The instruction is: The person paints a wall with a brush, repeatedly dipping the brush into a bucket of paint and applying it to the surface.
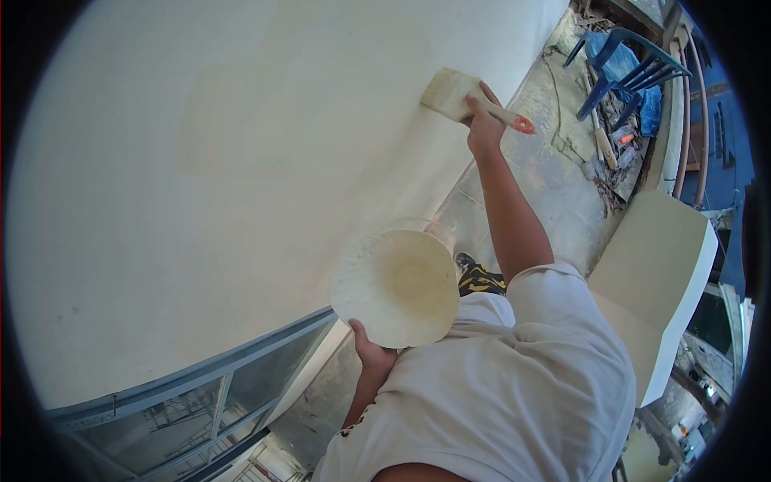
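Note:
A wide, pale brush [451, 93] with a red-tipped handle is gripped in my right hand [484, 127]. Its bristles are at the cream wall [265, 161]; whether they touch it is hard to tell. Lower down, my left hand [373, 350] holds a round, pale basin [393, 289] by its lower edge, close to my shirt. Some yellowish liquid or residue shows in the basin's middle.
A grey-framed window [221, 394] lies at the lower left. At the upper right are a blue plastic chair [622, 76], blue sheeting and debris on the concrete floor [534, 173]. A cream parapet [654, 265] stands at the right.

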A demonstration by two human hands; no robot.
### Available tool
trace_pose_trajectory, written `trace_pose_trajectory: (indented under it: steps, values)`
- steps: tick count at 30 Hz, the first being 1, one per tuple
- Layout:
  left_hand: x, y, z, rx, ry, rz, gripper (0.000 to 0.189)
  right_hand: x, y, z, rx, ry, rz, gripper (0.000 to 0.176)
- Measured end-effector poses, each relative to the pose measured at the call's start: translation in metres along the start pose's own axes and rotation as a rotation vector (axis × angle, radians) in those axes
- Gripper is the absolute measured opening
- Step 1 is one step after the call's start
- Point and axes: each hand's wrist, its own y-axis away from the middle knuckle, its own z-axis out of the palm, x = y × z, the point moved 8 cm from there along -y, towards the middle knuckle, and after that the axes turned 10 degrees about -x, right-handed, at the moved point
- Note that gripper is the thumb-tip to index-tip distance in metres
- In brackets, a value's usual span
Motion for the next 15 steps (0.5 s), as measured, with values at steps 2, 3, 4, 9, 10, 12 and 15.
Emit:
trace_pose_trajectory:
  steps: [2, 3, 4, 9, 10, 12, 15]
  values:
    - [0.001, -0.002, 0.009, -0.001, -0.005, 0.006, 0.069, -0.004, -0.017, -0.005, -0.017, 0.030, -0.092, 0.046]
    - [0.001, 0.003, 0.010, 0.011, -0.006, 0.002, 0.070, -0.005, -0.022, -0.007, -0.027, 0.069, -0.171, 0.045]
    - [0.000, 0.004, 0.009, 0.017, -0.016, 0.005, 0.070, -0.007, -0.026, 0.009, -0.083, 0.126, -0.155, 0.044]
    - [-0.004, 0.001, 0.010, 0.027, -0.093, -0.016, 0.072, -0.098, -0.009, 0.093, -0.276, -0.201, -0.183, 0.047]
    - [-0.005, 0.003, 0.013, 0.032, -0.095, -0.020, 0.072, -0.108, -0.007, 0.098, -0.350, -0.335, -0.230, 0.049]
    - [-0.001, 0.001, 0.022, 0.036, -0.121, -0.003, 0.072, -0.077, -0.015, 0.082, -0.341, -0.320, -0.214, 0.049]
    - [0.000, 0.003, 0.013, 0.103, -0.135, 0.000, 0.072, 0.013, -0.023, 0.009, -0.108, -0.124, -0.003, 0.046]
